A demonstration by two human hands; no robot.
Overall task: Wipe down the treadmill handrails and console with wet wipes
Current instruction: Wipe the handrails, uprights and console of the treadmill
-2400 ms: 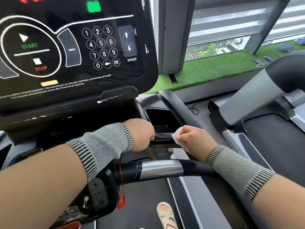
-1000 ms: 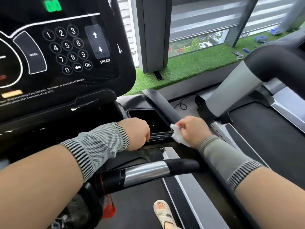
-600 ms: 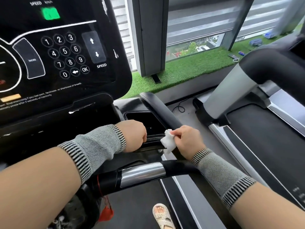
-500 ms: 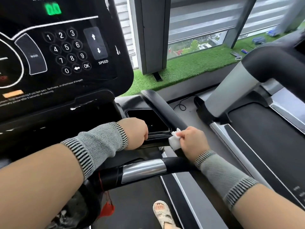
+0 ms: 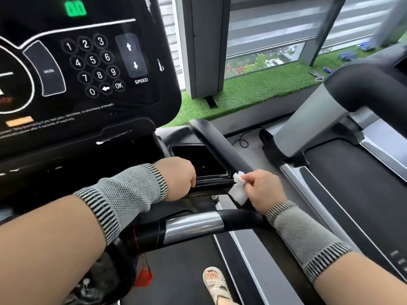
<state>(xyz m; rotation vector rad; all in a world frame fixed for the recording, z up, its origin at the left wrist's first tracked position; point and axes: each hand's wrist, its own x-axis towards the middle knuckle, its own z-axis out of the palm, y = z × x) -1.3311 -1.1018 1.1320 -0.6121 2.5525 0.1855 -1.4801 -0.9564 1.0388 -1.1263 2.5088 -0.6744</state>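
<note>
Wet wipe (image 5: pixel 237 190) pinched in right hand (image 5: pixel 263 190), left hand (image 5: pixel 176 179) fingers hidden, grip unclear, console (image 5: pixel 88 69) cropped

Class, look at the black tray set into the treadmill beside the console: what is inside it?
The tray shows only dark, glossy walls and floor with a few faint glints; nothing visibly lies inside. The left hand covers its near left corner, so that part stays hidden.

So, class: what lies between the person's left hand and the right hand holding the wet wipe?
In the head view, the black front lip of the cup-holder tray spans the gap between the left hand and the wet wipe pinched by the right hand.
</note>
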